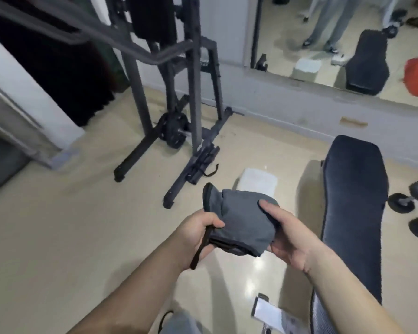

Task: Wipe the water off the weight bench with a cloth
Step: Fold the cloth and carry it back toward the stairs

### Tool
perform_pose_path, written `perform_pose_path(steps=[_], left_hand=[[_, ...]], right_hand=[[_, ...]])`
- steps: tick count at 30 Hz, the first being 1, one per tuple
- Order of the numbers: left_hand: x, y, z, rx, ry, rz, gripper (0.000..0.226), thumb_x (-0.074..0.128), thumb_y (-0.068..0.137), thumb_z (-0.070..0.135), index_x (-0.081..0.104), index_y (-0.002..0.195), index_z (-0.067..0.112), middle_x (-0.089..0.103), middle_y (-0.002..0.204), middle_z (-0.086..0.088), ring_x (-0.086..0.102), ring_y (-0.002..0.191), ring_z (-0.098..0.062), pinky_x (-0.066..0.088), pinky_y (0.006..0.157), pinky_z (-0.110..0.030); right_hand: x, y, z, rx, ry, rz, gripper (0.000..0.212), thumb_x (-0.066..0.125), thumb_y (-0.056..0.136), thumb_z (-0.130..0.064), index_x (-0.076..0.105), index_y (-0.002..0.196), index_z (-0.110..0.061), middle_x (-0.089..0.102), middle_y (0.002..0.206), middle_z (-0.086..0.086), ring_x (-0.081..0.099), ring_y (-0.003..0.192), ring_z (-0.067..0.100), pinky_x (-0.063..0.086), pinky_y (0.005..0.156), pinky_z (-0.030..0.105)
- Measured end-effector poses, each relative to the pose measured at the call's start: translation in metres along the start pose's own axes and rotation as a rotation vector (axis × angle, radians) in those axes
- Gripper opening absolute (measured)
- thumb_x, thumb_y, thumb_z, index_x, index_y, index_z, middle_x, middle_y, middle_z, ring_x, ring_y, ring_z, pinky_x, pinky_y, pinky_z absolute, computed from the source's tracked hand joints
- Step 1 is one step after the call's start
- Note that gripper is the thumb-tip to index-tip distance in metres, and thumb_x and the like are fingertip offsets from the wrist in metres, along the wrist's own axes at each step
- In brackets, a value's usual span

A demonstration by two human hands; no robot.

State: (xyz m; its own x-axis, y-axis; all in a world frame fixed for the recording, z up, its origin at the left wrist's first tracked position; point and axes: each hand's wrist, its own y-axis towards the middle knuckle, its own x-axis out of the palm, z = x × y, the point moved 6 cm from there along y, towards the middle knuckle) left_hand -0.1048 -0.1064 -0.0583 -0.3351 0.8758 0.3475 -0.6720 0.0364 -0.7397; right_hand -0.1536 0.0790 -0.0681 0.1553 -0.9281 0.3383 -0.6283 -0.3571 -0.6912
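No legible text, label, brand, number or sign is present. The frame of the exercise station carries a faint pale mark near its upper crossbar, too blurred to read.

Soft indoor light glares off the glossy floor; motion blur and wide-angle bending smear the edges.

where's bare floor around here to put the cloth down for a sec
Bare floor lies left of the hands, in front of the rack's feet. Crowded: the dumbbells right of the bench, and the white mat ahead of the cloth.
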Motion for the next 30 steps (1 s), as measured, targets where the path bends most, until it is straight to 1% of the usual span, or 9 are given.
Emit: perform_pose_path(steps=[3, 5, 8, 12, 20, 23, 25, 27, 30], left_hand=[[-0.101, -0.032, 0.017, 0.072, -0.1, 0.145, 0.042, 0.04, 0.09, -0.011, 0.066, 0.121, 0.002, 0.078, 0.112, -0.017, 0.077, 0.096, -0.031, 0.059, 0.084, -0.042], [-0.169, -0.053, 0.027, 0.123, -0.156, 0.221, 0.044, 0.041, 0.09, -0.01, 0.065, 0.125, 0.003, 0.078, 0.114, -0.017, 0.076, 0.103, -0.034, 0.058, 0.092, -0.045], [-0.268, -0.085, 0.046, 0.187, -0.209, 0.302, 0.045, 0.043, 0.091, -0.009, 0.066, 0.125, 0.008, 0.079, 0.115, -0.012, 0.076, 0.105, -0.028, 0.055, 0.099, -0.042], [-0.395, -0.108, 0.087, 0.229, -0.173, 0.388, 0.04, 0.051, 0.091, -0.002, 0.067, 0.125, 0.013, 0.079, 0.114, -0.011, 0.074, 0.109, -0.031, 0.053, 0.107, -0.05], [-0.566, -0.096, 0.195, 0.207, -0.222, 0.455, 0.029, 0.055, 0.095, 0.015, 0.069, 0.12, 0.014, 0.081, 0.105, -0.009, 0.078, 0.097, -0.025, 0.062, 0.091, -0.042], [-0.612, -0.075, 0.242, 0.199, -0.199, 0.479, 0.025, 0.056, 0.094, 0.013, 0.071, 0.113, 0.019, 0.082, 0.092, -0.002, 0.078, 0.082, -0.018, 0.061, 0.069, -0.03], [-0.645, -0.059, 0.275, 0.208, -0.181, 0.506, 0.028, 0.057, 0.09, 0.013, 0.071, 0.114, 0.019, 0.082, 0.097, -0.004, 0.077, 0.087, -0.021, 0.061, 0.07, -0.031], [-0.678, -0.043, 0.31, 0.219, -0.191, 0.534, 0.033, 0.059, 0.087, 0.013, 0.071, 0.117, 0.02, 0.081, 0.104, -0.008, 0.077, 0.096, -0.027, 0.062, 0.074, -0.034], [-0.728, -0.024, 0.363, 0.271, -0.213, 0.581, 0.034, 0.06, 0.087, 0.008, 0.071, 0.116, 0.023, 0.08, 0.105, -0.009, 0.077, 0.096, -0.027, 0.062, 0.069, -0.033]], right_hand=[[0.097, 0.034, 0.005, -0.07, -0.279, -0.068, 0.049, 0.067, 0.078, -0.032, 0.072, 0.117, -0.003, 0.075, 0.109, 0.007, 0.066, 0.096, 0.025, 0.048, 0.087, 0.043], [0.17, 0.055, 0.014, -0.101, -0.431, -0.128, 0.041, 0.063, 0.071, -0.026, 0.071, 0.102, 0.001, 0.067, 0.094, 0.012, 0.058, 0.088, 0.025, 0.042, 0.084, 0.043], [0.282, 0.087, 0.04, -0.126, -0.601, -0.222, 0.032, 0.06, 0.08, -0.021, 0.07, 0.103, 0.0, 0.071, 0.09, 0.017, 0.061, 0.085, 0.024, 0.045, 0.079, 0.041], [0.414, 0.135, 0.077, -0.13, -0.704, -0.24, 0.02, 0.056, 0.097, -0.02, 0.073, 0.106, -0.016, 0.08, 0.1, 0.005, 0.074, 0.089, 0.02, 0.055, 0.068, 0.031], [0.6, 0.231, 0.077, -0.127, -0.741, -0.15, 0.022, 0.059, 0.103, -0.031, 0.067, 0.111, -0.013, 0.078, 0.106, 0.009, 0.075, 0.095, 0.027, 0.058, 0.068, 0.034], [0.652, 0.278, 0.066, -0.137, -0.778, -0.184, 0.026, 0.05, 0.107, -0.035, 0.065, 0.112, -0.014, 0.072, 0.091, 0.003, 0.065, 0.072, 0.018, 0.047, 0.049, 0.021], [0.691, 0.311, 0.056, -0.125, -0.811, -0.21, 0.027, 0.047, 0.108, -0.035, 0.064, 0.112, -0.014, 0.067, 0.087, 0.001, 0.06, 0.068, 0.016, 0.045, 0.041, 0.017], [0.731, 0.346, 0.045, -0.096, -0.846, -0.227, 0.022, 0.053, 0.105, -0.033, 0.065, 0.112, -0.015, 0.075, 0.1, 0.004, 0.071, 0.085, 0.022, 0.062, 0.061, 0.031], [0.802, 0.396, 0.029, -0.074, -0.893, -0.327, 0.023, 0.068, 0.092, -0.017, 0.067, 0.115, -0.018, 0.079, 0.107, 0.007, 0.075, 0.098, 0.026, 0.062, 0.087, 0.044]])
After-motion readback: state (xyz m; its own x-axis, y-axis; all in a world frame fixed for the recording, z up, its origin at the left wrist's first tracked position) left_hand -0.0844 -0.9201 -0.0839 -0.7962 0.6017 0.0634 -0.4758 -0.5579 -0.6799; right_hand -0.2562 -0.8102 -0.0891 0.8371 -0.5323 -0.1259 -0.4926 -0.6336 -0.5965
